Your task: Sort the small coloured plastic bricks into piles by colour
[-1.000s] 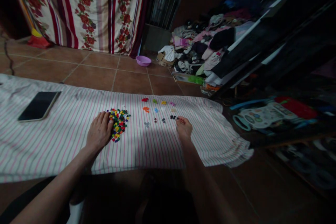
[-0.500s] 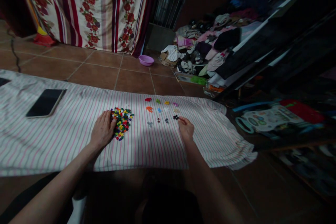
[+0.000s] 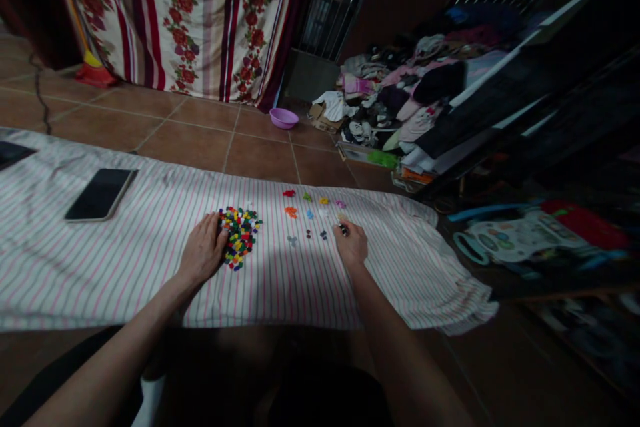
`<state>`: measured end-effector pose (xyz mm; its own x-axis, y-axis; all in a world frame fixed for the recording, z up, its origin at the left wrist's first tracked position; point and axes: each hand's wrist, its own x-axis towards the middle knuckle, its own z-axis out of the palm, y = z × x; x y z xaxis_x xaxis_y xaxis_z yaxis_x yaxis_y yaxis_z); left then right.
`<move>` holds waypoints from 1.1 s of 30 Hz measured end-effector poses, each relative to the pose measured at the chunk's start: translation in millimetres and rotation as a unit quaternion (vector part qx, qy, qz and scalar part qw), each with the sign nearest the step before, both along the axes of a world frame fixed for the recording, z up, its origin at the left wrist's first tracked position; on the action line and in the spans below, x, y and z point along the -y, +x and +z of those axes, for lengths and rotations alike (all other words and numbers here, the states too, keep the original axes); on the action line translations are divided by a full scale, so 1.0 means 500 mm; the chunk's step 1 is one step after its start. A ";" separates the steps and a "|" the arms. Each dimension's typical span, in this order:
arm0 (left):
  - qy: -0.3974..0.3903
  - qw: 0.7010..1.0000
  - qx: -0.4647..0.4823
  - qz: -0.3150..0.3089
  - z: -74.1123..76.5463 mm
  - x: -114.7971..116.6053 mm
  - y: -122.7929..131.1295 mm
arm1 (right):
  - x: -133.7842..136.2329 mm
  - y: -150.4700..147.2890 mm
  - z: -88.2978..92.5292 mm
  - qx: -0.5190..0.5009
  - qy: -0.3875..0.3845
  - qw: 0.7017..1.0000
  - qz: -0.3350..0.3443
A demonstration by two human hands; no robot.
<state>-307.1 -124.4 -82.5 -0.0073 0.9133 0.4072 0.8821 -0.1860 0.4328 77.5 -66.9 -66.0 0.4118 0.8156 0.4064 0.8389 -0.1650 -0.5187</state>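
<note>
A heap of small mixed-colour beads (image 3: 241, 235) lies on a pink-striped white cloth (image 3: 125, 260) spread over the floor. My left hand (image 3: 204, 256) rests flat beside the heap, fingers stretched and touching its left edge. To the right are little sorted groups of beads (image 3: 307, 213) by colour: red, orange, green, yellow, pink, grey and dark ones. My right hand (image 3: 351, 243) is at the right end of these groups, fingers pinched together over the small black beads (image 3: 343, 229); whatever is in the pinch is too small to see.
A dark phone (image 3: 101, 194) lies on the cloth at left. Tiled floor (image 3: 200, 140) runs beyond it to a floral curtain (image 3: 200, 20) and a purple bowl (image 3: 284, 118). A clothes pile (image 3: 400, 107) and a toy panel (image 3: 520, 237) are at right.
The view has drifted, so everything sits a little further right and lower. My right hand has moved over the black beads. My left hand stays by the heap.
</note>
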 end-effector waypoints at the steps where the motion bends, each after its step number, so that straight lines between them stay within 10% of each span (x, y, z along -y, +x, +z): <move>1: 0.002 1.000 0.000 0.000 -0.001 0.000 0.000 | -0.002 -0.002 -0.002 0.014 -0.002 1.000 -0.003; 33: 0.010 1.000 -0.019 0.002 0.000 0.001 -0.002 | 0.015 0.022 -0.036 0.070 0.038 0.995 0.066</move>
